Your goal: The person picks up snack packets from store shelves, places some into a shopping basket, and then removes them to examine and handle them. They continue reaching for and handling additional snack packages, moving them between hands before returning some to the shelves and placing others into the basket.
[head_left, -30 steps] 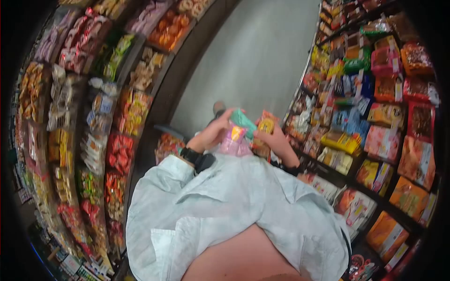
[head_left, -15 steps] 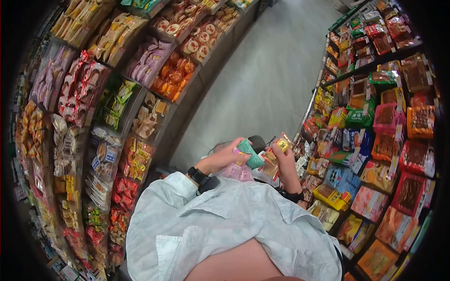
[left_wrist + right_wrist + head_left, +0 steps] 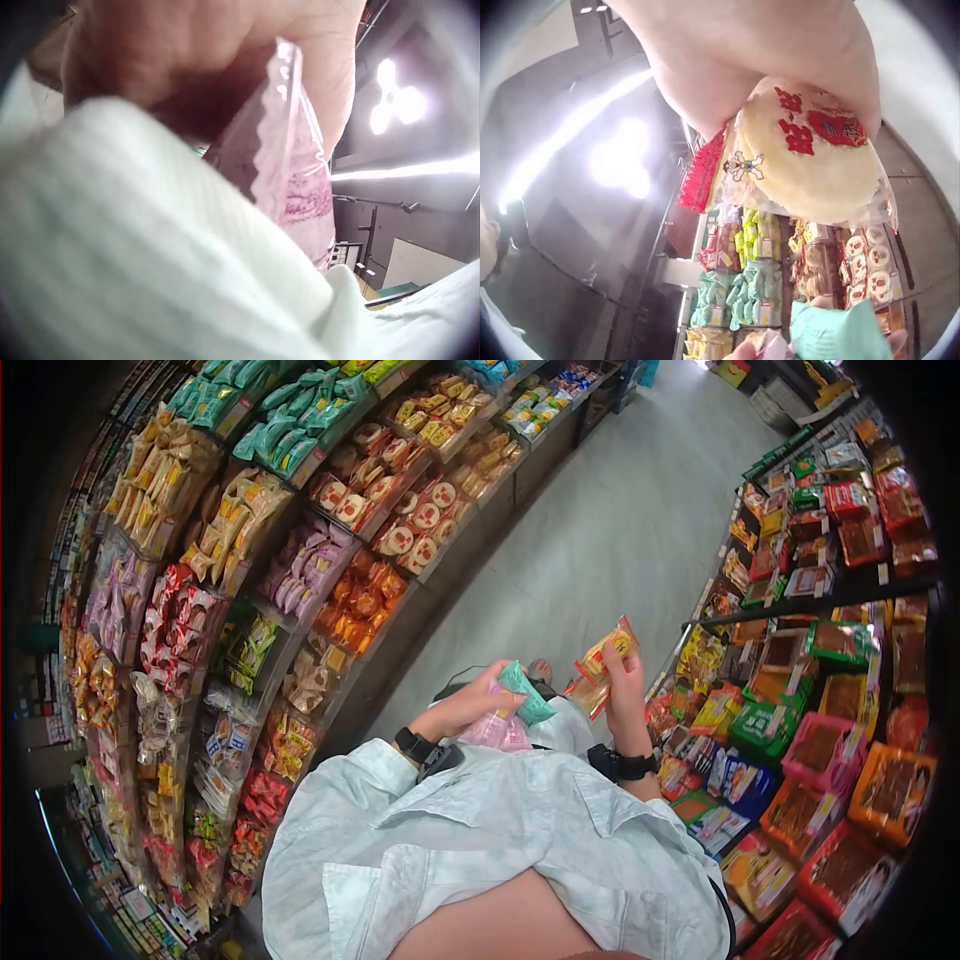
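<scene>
My left hand (image 3: 468, 706) grips a teal packet (image 3: 527, 693) and a pinkish-purple packet (image 3: 497, 731) together in front of the body. In the left wrist view the crimped edge of the purple packet (image 3: 307, 196) shows under the palm, partly behind the sleeve. Held up to the right, apart from the left hand, my right hand (image 3: 627, 695) pinches a clear packet of rice crackers (image 3: 606, 652). Its red print and red crimped end show in the right wrist view, with pale round crackers (image 3: 821, 161) inside. Beyond them, the teal packet (image 3: 840, 330) appears at the bottom.
Tiered shelves of packaged snacks (image 3: 362, 600) curve along the left, with teal packets (image 3: 300, 420) in upper bins. On the right stands a rack of boxed and bagged foods (image 3: 790, 700). A grey floor aisle (image 3: 560, 550) runs between them.
My right hand has moved up and away from the left hand with the rice cracker packet. The left hand keeps both packets. The head view has tilted up, showing more of the aisle.
</scene>
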